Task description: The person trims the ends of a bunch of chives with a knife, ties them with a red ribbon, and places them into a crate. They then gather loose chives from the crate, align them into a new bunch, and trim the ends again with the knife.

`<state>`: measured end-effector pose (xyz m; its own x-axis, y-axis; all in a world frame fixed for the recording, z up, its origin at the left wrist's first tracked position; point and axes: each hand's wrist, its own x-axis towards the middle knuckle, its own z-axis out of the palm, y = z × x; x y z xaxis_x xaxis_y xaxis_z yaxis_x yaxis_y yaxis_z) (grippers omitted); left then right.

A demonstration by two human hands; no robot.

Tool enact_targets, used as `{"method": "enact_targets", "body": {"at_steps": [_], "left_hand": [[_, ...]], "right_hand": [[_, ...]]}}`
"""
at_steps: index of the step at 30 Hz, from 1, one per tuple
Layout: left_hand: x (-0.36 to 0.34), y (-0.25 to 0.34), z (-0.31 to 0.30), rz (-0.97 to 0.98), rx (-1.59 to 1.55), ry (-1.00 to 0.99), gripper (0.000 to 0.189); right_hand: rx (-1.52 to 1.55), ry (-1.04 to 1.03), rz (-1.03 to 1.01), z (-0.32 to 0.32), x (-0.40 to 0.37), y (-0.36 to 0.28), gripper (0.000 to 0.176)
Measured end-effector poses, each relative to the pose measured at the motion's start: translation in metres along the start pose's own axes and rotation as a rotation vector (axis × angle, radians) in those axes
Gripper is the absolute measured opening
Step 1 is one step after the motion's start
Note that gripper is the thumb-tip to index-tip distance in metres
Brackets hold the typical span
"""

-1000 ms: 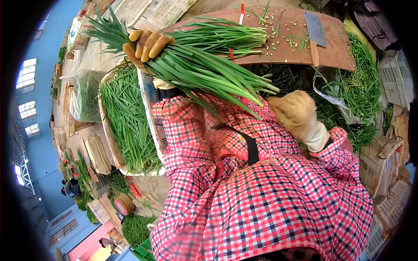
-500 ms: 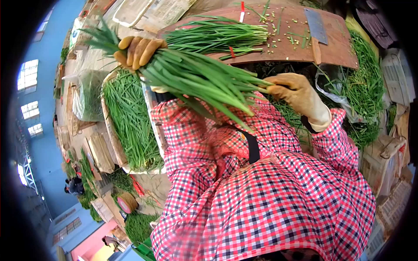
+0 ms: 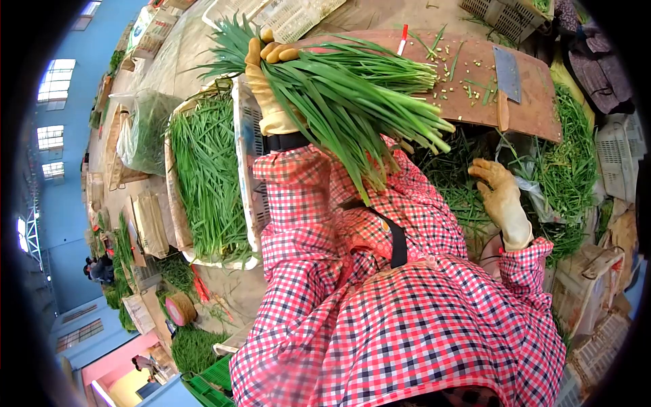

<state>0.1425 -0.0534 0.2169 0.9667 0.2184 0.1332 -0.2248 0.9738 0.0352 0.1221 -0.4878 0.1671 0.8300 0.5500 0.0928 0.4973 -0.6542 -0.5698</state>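
My left hand [image 3: 268, 57], in a tan glove, grips a bunch of garlic chives [image 3: 366, 102] near the leafy end. The pale stem ends point right, and some leaves droop toward my checked smock. To the right, my right hand [image 3: 500, 197], also gloved, is held away from the bunch with its fingers slightly curled and apart, holding nothing. Behind the held bunch, another bunch of chives [image 3: 400, 68] lies on a brown board [image 3: 536, 125]. On that board rests a cleaver [image 3: 507, 74] with a wooden handle, among cut stem bits.
A white crate [image 3: 249, 149] full of loose chives stands at left, beside a clear plastic bag [image 3: 149, 132] of greens. Trimmings [image 3: 576, 163] pile up at right below the board. A roll of tape [image 3: 180, 308] and a green crate [image 3: 210, 383] are lower left.
My right hand has let go of the bunch's stem end and moved down and right, its fingers opening. My left hand, still gripping the bunch, appears farther right and slightly higher.
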Motion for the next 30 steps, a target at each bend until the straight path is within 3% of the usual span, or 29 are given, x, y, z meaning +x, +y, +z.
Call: {"method": "enact_targets", "body": {"at_steps": [1, 2, 4, 5, 7, 10, 13, 16, 17, 20, 22, 24, 26, 28, 30], "left_hand": [[-0.003, -0.004, 0.006, 0.016, 0.018, 0.029, 0.021], [-0.002, -0.003, 0.005, 0.059, 0.069, 0.056, 0.020], [-0.002, 0.000, 0.000, 0.138, 0.173, 0.118, 0.019], [-0.005, -0.003, 0.002, 0.157, 0.241, 0.187, 0.015], [-0.002, -0.001, -0.001, 0.161, 0.316, 0.306, 0.014], [-0.012, -0.014, 0.011, 0.216, 0.387, 0.462, 0.013], [-0.018, -0.014, 0.004, 0.215, 0.419, 0.530, 0.014], [-0.024, -0.015, 0.000, 0.182, 0.417, 0.587, 0.014], [-0.026, -0.012, -0.004, 0.125, 0.414, 0.552, 0.014], [-0.034, 0.010, -0.021, -0.038, 0.397, 0.465, 0.015], [-0.041, 0.010, -0.022, -0.055, 0.318, 0.456, 0.015], [-0.037, 0.018, -0.033, -0.060, 0.331, 0.464, 0.014], [-0.036, 0.030, -0.050, -0.037, 0.430, 0.450, 0.015], [-0.038, 0.033, -0.054, 0.016, 0.544, 0.486, 0.016], [-0.041, 0.040, -0.051, 0.053, 0.520, 0.469, 0.017]], "right_hand": [[-0.091, 0.063, -0.185, -0.003, 0.005, -0.010, 0.018], [-0.067, 0.167, -0.259, -0.019, 0.015, -0.046, 0.025], [0.192, 0.217, -0.375, -0.025, 0.027, -0.077, 0.027], [0.182, 0.220, -0.412, -0.024, 0.032, -0.090, 0.027], [0.130, 0.275, -0.406, -0.015, 0.048, -0.109, 0.026], [0.072, 0.551, -0.369, 0.007, 0.064, -0.106, 0.029], [-0.005, 0.562, -0.358, 0.010, 0.081, -0.112, 0.037], [-0.121, 0.374, -0.235, 0.033, 0.091, -0.109, 0.049], [-0.140, 0.400, -0.313, 0.051, 0.095, -0.094, 0.053], [-0.068, 0.257, -0.401, 0.044, 0.101, -0.092, 0.047], [-0.006, 0.309, -0.442, 0.040, 0.098, -0.095, 0.034], [-0.080, 0.236, -0.410, 0.036, 0.088, -0.086, 0.031], [0.010, 0.339, -0.449, 0.037, 0.076, -0.062, 0.023], [-0.017, 0.413, -0.254, 0.033, 0.058, -0.047, 0.011], [0.449, 0.065, 0.290, 0.025, 0.039, -0.046, 0.016]]}}
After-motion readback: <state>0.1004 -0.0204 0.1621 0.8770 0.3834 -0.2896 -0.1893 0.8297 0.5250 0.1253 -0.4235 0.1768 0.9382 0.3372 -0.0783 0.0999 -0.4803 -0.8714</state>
